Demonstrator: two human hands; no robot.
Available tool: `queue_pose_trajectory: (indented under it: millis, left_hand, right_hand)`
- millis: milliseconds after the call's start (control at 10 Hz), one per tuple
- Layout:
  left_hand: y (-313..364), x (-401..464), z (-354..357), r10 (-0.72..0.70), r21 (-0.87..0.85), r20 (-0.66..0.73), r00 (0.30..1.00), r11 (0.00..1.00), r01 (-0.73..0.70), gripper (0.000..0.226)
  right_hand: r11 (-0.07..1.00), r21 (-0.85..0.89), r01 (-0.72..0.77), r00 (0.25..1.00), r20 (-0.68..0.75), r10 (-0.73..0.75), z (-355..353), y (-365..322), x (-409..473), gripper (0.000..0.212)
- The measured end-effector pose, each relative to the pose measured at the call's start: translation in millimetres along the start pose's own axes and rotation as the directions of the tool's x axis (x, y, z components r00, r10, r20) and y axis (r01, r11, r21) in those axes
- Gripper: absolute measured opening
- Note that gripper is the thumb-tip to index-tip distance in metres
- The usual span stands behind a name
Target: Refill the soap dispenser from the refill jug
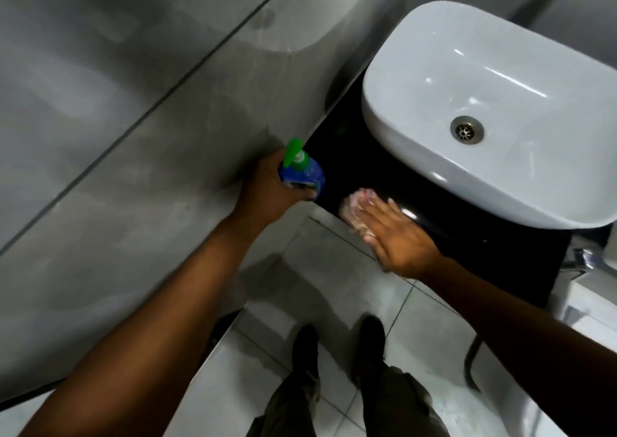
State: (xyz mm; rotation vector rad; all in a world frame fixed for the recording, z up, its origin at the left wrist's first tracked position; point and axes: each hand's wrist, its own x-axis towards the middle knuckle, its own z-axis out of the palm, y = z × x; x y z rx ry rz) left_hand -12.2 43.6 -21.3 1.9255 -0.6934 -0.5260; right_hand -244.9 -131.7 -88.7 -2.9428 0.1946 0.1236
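while the left hand (267, 186) grips the soap dispenser (302, 171), the right hand (397, 236) presses flat on a cloth (355, 208)

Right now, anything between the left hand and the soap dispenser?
No. The left hand already has its grip around the soap dispenser at the counter's wall end. The right hand presses a pink cloth beside it.

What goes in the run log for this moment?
left hand: grips soap dispenser | right hand: flat on pink cloth, black counter | refill jug: unseen
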Motion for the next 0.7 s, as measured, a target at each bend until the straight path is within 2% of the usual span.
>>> queue_pose_trajectory:
  millis: [100,200,300,400,500,600,700]
  left_hand:
    - [5.8,21.7,16.9,0.050,-0.011,0.085,0.995,0.999,-0.049,0.069]
    - [15.5,37.0,34.3,0.095,0.043,0.181,0.979,0.994,-0.104,0.063]
    - [21.4,52.2,54.1,0.087,0.098,0.231,0.969,0.989,-0.112,0.062]
    - [18.6,65.9,68.4,0.076,0.140,0.240,0.968,0.984,-0.112,0.064]
    - [19.8,73.1,74.7,0.085,0.159,0.241,0.967,0.979,-0.126,0.065]
    - [18.8,77.7,77.0,0.097,0.164,0.255,0.962,0.976,-0.142,0.067]
    - [13.2,67.9,77.1,0.112,0.088,0.193,0.975,0.987,-0.131,0.081]
  right_hand:
    - [0.976,0.067,-0.208,0.978,-0.006,0.209,-9.8,30.6,-40.1,0.059]
    - [0.915,0.095,-0.392,0.919,-0.004,0.394,-12.9,28.2,0.6,0.060]
    - [0.878,0.120,-0.463,0.883,-0.026,0.469,-9.5,8.7,31.9,0.062]
    - [0.910,0.066,-0.409,0.912,-0.003,0.410,-0.8,5.3,9.3,0.063]
    - [0.900,0.046,-0.434,0.900,-0.029,0.436,8.3,2.4,-21.1,0.063]
    - [0.880,0.051,-0.471,0.879,-0.046,0.474,15.2,-6.3,-41.6,0.064]
    - [0.823,0.107,-0.558,0.823,-0.056,0.565,16.2,-12.1,-69.0,0.064]
